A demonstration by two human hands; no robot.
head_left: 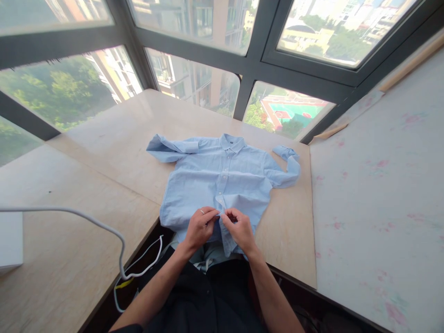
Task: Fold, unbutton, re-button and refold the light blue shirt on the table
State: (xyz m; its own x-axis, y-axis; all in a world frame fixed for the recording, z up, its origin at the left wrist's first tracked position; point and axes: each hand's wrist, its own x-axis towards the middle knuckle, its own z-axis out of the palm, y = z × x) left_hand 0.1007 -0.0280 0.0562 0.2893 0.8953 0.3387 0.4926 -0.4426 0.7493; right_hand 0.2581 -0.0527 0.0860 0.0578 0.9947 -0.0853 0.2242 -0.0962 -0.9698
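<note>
A light blue button-up shirt (201,178) lies front side up on the marble-like sill, its collar pointing toward the window. Buttons run down its middle and are fastened in the upper part. Both sleeves are folded, one out to each side. Near the lower hem, my left hand (201,225) pinches one edge of the front placket. My right hand (239,227) pinches the other edge just beside it, with the fingertips of both hands almost meeting. Below them the shirt's front hangs apart over the sill's edge. The button between my fingers, if any, is hidden.
A white cable (86,217) loops across the left side and down past the sill's edge, with a yellow tag on it. The corner of a white box (10,240) shows at far left. Windows stand behind, and a floral-papered wall (367,194) rises at right.
</note>
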